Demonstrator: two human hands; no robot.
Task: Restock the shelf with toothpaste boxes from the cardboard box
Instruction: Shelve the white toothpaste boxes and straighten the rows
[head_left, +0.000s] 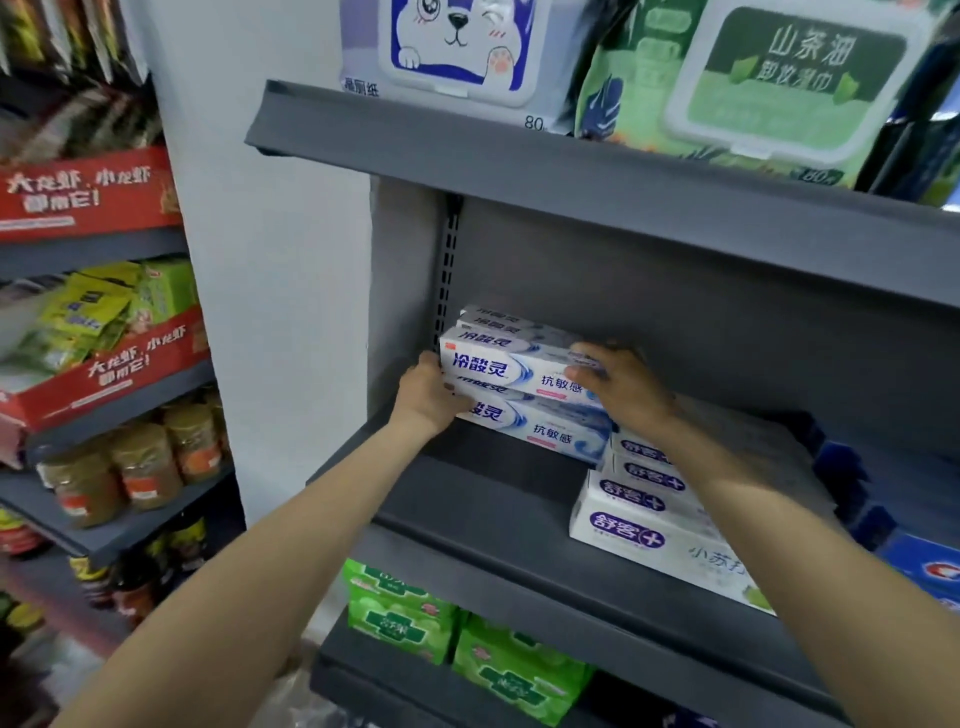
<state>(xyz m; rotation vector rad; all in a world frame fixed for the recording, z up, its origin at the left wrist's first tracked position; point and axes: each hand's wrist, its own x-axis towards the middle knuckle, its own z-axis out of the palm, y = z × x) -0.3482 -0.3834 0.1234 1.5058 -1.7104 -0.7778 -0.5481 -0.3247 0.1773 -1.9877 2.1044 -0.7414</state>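
White and blue toothpaste boxes (514, 371) are stacked at the back left of the grey middle shelf (483, 509), with more rows behind them. My left hand (428, 397) presses against the stack's left end, fingers curled on the lower box. My right hand (621, 384) lies on the right end of the top front box, fingers over its top. The cardboard box is out of view.
White toothpaste boxes with purple labels (639, 519) sit in a row to the right, blue boxes (919, 566) further right. Wet-wipe packs (467, 57) stand on the shelf above, green packs (441, 629) below. Jars and snack trays (104, 364) fill the left shelves.
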